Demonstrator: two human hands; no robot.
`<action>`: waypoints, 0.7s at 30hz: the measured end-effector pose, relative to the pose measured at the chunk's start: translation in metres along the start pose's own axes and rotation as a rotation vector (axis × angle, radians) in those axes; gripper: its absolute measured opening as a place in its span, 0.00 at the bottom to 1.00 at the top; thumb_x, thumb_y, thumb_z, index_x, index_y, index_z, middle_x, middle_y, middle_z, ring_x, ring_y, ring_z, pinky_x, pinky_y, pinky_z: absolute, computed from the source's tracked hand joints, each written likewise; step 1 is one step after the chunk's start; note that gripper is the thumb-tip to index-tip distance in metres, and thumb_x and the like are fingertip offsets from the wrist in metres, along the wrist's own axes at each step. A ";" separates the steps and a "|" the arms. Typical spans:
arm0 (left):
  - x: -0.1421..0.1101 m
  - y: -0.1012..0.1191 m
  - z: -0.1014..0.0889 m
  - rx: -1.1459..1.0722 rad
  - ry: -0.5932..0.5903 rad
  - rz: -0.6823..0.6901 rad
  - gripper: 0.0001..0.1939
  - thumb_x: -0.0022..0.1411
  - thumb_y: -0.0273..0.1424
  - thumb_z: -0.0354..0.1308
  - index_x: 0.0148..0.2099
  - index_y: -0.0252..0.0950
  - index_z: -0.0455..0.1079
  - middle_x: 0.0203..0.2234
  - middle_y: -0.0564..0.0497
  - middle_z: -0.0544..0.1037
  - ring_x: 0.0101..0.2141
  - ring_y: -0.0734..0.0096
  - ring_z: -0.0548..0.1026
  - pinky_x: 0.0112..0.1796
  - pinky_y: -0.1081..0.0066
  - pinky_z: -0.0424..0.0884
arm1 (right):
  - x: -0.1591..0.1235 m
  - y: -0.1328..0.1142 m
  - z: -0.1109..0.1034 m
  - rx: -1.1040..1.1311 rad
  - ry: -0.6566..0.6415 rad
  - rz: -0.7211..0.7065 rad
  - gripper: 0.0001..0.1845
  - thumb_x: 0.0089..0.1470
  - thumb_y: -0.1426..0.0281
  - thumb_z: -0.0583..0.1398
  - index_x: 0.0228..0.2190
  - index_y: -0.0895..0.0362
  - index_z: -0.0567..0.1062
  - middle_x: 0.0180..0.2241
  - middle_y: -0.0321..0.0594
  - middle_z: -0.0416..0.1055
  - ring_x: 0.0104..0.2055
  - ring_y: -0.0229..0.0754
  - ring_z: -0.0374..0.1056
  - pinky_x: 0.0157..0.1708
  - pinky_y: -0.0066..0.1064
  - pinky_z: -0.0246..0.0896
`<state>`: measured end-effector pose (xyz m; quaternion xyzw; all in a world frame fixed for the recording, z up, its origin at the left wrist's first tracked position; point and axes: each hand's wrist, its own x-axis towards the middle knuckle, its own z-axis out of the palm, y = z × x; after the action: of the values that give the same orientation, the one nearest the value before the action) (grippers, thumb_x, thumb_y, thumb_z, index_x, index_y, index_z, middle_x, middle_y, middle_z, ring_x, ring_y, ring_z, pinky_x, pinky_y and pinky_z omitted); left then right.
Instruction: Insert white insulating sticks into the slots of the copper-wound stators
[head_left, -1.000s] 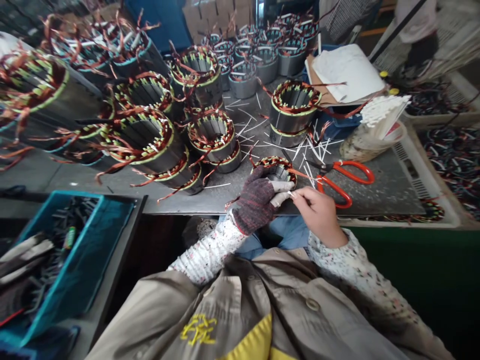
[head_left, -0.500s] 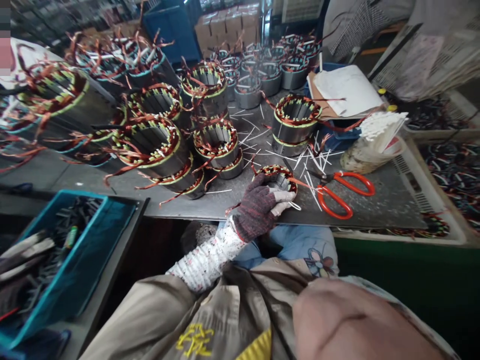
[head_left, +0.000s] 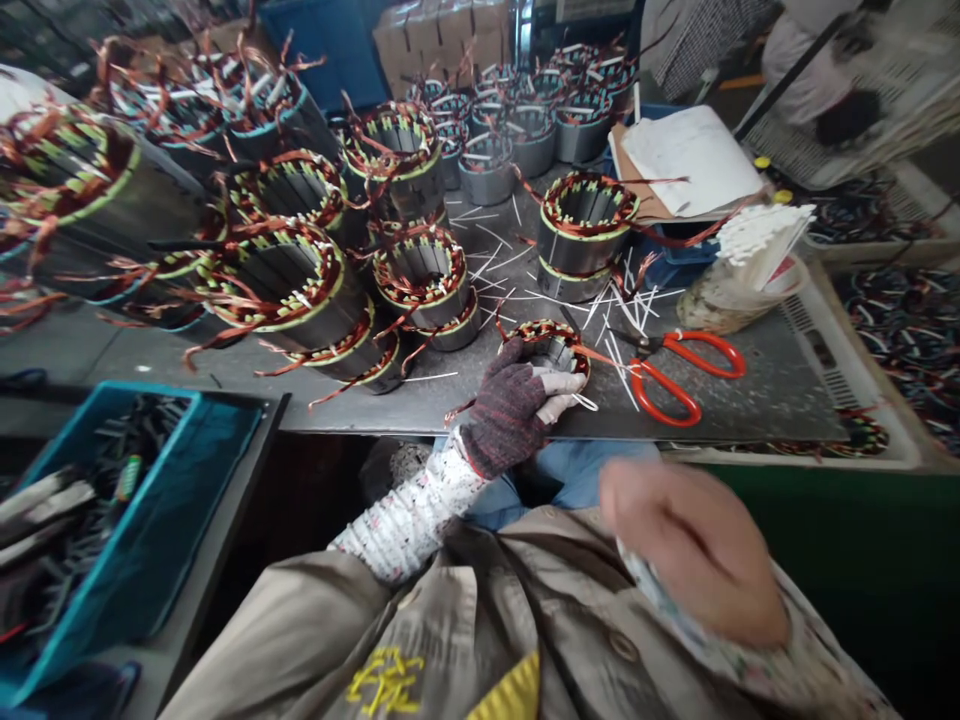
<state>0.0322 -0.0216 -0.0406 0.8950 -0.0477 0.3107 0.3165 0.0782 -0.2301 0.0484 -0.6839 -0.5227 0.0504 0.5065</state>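
My left hand [head_left: 510, 410], in a dark knit glove with pale fingertips, is closed on the near rim of a small wire-wound stator [head_left: 551, 332] lying on the table. A thin white tie [head_left: 586, 403] makes a loop beside its fingertips. My right hand [head_left: 686, 555] is bare and raised in front of my body at the right; motion smears its fingers, so I cannot tell whether it holds anything. Orange-handled scissors [head_left: 709, 339] lie open just right of the stator, among scattered white ties [head_left: 491, 262].
Stacked stators [head_left: 289, 290] fill the left, with more at the back. Another stacked pair [head_left: 585, 235] stands ahead. At right are a cup of white ties [head_left: 739, 285] and a paper pad [head_left: 690, 160]. A blue bin [head_left: 202, 500] sits lower left.
My right hand has moved away from the camera, out in front of my body, and its fist-like shape now shows. My left hand stays on the stator. The view has shifted slightly.
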 end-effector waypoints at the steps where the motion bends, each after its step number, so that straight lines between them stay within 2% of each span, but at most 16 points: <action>1: 0.000 -0.001 0.000 0.012 -0.018 -0.009 0.12 0.78 0.35 0.58 0.55 0.42 0.82 0.41 0.49 0.89 0.45 0.63 0.87 0.68 0.45 0.70 | 0.006 0.015 0.005 -0.046 0.032 0.050 0.22 0.72 0.63 0.54 0.23 0.50 0.64 0.16 0.30 0.63 0.17 0.37 0.60 0.19 0.32 0.56; 4: -0.001 -0.003 -0.001 0.059 -0.056 -0.028 0.14 0.79 0.37 0.56 0.56 0.42 0.81 0.43 0.48 0.88 0.47 0.62 0.86 0.69 0.46 0.68 | 0.020 0.060 0.022 -0.277 0.112 0.210 0.19 0.67 0.60 0.59 0.25 0.51 0.68 0.17 0.33 0.67 0.18 0.39 0.61 0.22 0.34 0.47; 7: -0.001 -0.001 -0.002 0.081 -0.075 -0.012 0.14 0.78 0.37 0.56 0.56 0.41 0.81 0.45 0.48 0.88 0.49 0.61 0.85 0.69 0.46 0.67 | 0.022 0.080 0.029 -0.302 0.072 0.224 0.21 0.66 0.59 0.56 0.22 0.51 0.68 0.19 0.37 0.69 0.20 0.40 0.63 0.25 0.35 0.46; 9: 0.000 0.001 -0.001 0.083 -0.046 0.003 0.13 0.78 0.35 0.56 0.56 0.40 0.80 0.45 0.48 0.88 0.48 0.62 0.85 0.69 0.47 0.67 | 0.020 0.077 0.024 -0.166 0.060 0.200 0.22 0.67 0.60 0.56 0.21 0.52 0.67 0.18 0.36 0.66 0.21 0.39 0.62 0.25 0.34 0.49; 13: 0.001 0.003 0.000 0.069 0.017 0.047 0.10 0.78 0.33 0.58 0.54 0.38 0.79 0.47 0.46 0.87 0.52 0.64 0.84 0.66 0.51 0.72 | 0.014 0.060 0.003 0.155 0.143 0.256 0.21 0.70 0.58 0.60 0.26 0.52 0.76 0.20 0.34 0.67 0.22 0.38 0.63 0.24 0.31 0.57; 15: 0.001 0.001 -0.002 0.071 0.039 0.035 0.09 0.77 0.35 0.60 0.53 0.37 0.78 0.50 0.43 0.86 0.56 0.62 0.83 0.62 0.54 0.76 | 0.016 0.060 -0.001 0.318 0.155 0.271 0.20 0.68 0.53 0.64 0.28 0.52 0.80 0.26 0.38 0.73 0.28 0.40 0.68 0.26 0.31 0.61; 18: -0.001 -0.002 -0.007 0.110 0.016 0.071 0.09 0.77 0.35 0.60 0.50 0.37 0.78 0.48 0.44 0.86 0.54 0.62 0.84 0.61 0.55 0.78 | 0.017 0.067 0.005 0.617 0.049 0.310 0.22 0.63 0.48 0.68 0.28 0.52 0.82 0.35 0.44 0.79 0.38 0.45 0.74 0.32 0.34 0.70; 19: -0.001 -0.003 -0.008 0.124 0.009 0.095 0.08 0.78 0.34 0.60 0.49 0.37 0.78 0.46 0.46 0.87 0.52 0.63 0.84 0.62 0.54 0.77 | 0.016 0.068 0.006 0.692 0.027 0.341 0.22 0.62 0.48 0.68 0.28 0.52 0.82 0.34 0.43 0.78 0.37 0.45 0.74 0.33 0.34 0.70; 21: -0.002 -0.003 -0.009 0.148 -0.002 0.106 0.07 0.77 0.33 0.60 0.48 0.38 0.79 0.42 0.49 0.87 0.49 0.64 0.85 0.63 0.54 0.76 | 0.011 0.065 0.006 0.773 0.061 0.413 0.22 0.62 0.51 0.70 0.25 0.53 0.79 0.27 0.38 0.74 0.30 0.40 0.69 0.30 0.32 0.67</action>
<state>0.0265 -0.0141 -0.0380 0.9125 -0.0721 0.3287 0.2327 0.1225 -0.2143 0.0022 -0.5353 -0.3023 0.3224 0.7198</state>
